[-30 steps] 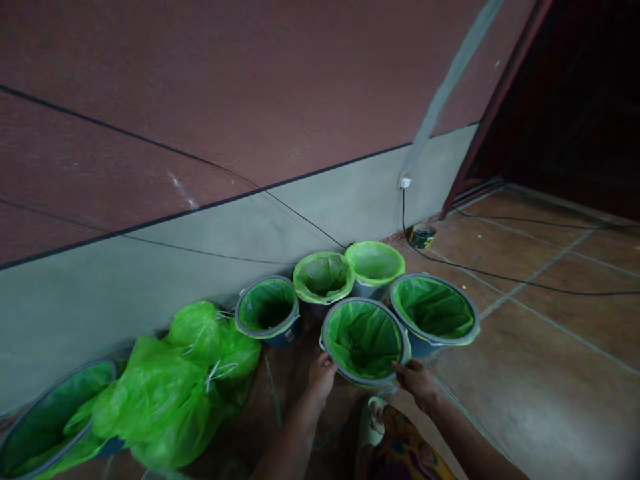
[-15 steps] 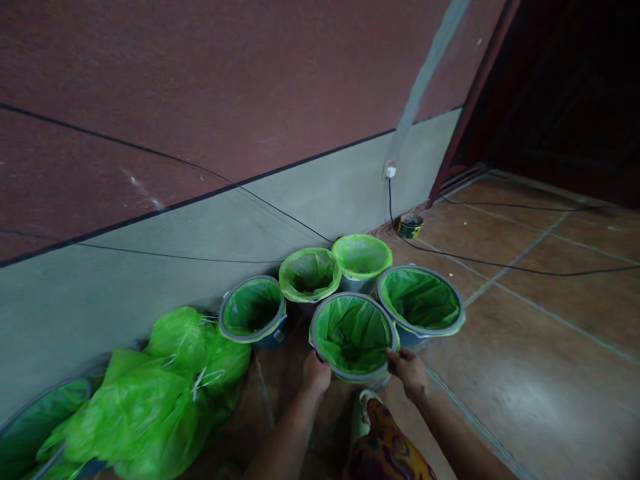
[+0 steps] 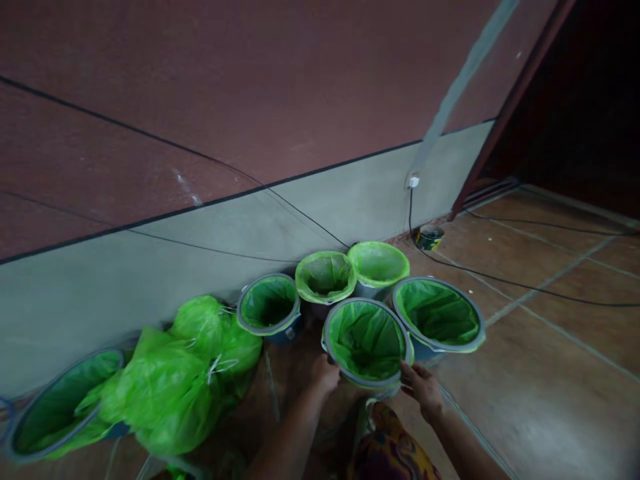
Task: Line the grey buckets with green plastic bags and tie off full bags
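Observation:
A trash bin with a grey rim and a green bag liner stands on the floor in front of me. My left hand is closed at the near left side of its rim, its fingertips partly hidden. On the near right of the same rim, my right hand grips with thumb and fingers. Touching or close beside it on the right is another lined bin. Behind stand a bin with a pale green liner and a second one. A blue bin is to the left.
Tied green bags are heaped at left, beside a larger lined bin. A black cable runs from a wall plug across the tiled floor. A small can sits by the wall.
The view has shifted left, so everything appears further right and more of the left bin shows. Both hands stay at the front bin's rim, and the bins keep their arrangement.

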`<state>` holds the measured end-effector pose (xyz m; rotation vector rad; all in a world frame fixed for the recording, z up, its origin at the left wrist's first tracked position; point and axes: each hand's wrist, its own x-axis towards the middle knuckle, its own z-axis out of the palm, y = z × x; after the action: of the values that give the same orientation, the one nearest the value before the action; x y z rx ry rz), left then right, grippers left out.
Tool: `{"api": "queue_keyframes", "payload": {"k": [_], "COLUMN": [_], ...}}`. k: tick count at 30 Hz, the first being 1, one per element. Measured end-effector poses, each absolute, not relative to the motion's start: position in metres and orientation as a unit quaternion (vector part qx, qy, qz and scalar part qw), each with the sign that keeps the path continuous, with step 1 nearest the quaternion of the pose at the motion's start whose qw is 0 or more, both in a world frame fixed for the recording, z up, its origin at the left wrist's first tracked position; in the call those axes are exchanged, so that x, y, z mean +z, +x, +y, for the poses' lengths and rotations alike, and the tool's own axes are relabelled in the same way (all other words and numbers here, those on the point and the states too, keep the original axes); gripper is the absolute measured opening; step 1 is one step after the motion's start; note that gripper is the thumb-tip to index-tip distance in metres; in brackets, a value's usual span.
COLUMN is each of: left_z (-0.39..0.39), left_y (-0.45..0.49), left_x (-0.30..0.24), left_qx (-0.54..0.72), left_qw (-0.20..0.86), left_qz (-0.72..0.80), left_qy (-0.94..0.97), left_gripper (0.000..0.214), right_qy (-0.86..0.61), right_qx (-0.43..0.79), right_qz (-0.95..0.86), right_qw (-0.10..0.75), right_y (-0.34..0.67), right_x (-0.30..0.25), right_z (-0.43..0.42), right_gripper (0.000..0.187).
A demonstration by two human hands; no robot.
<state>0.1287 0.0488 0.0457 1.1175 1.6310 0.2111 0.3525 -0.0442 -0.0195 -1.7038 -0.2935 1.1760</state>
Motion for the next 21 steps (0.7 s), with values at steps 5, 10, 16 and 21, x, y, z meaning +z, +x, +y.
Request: {"api": "queue_keyframes", "payload": {"k": [5,10,16,21], "left_z": [0.039,0.031,0.02,-0.009], "left_y": [0.091,0.019,-0.085,-0.179], "left_x": [0.069,0.106,0.164,0.188], "left_qx": [0.083,0.155,0.312,0.436], "left_qw": [0.569,0.602,0.613,0.578], "left_qz": [0.684,0.666,0.639,0.636], "left_qy": [0.448,0.412,0.344,0.268], "left_gripper": [0.017,0.022,0.03,0.028], "right_qy": [-0.731,-0.744,-0.688,-0.639], "right_qx": [0.479,0.441,0.502,0.581], "right_qz": [-0.08,-0.086,-0.198,-0.348], "right_qw": [0.48,0.494,0.486,0.364], "right_y": [0.346,0.329,0.255,0.154], "right_x": [-0.018,0.004,0.075,0.119], "right_z": [-0.072,-0.077,-0.027,0.02], "right_gripper": [0.066,0.055,0.03,0.02]}}
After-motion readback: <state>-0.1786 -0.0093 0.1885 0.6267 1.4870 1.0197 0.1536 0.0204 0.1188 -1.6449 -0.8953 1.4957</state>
